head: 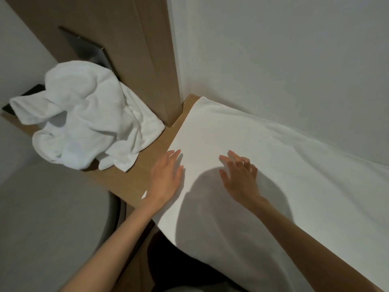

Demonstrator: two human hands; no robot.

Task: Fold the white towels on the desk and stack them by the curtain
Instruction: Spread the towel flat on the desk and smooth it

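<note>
A large white towel (263, 148) lies spread flat over the wooden desk (134, 178), reaching from the back corner to the front edge, where it hangs over. My left hand (167, 175) lies flat with straight fingers at the towel's left edge, partly on the bare wood. My right hand (239, 175) hovers or rests on the towel's middle with fingers spread and slightly bent, holding nothing. A heap of crumpled white towels (88, 114) sits on the desk at the left.
A brown wooden panel (147, 60) rises behind the heap, with a dark metal plate (86, 49) on it. A white wall (284, 60) runs along the back of the desk. A grey rounded surface (52, 218) lies below the desk at the left.
</note>
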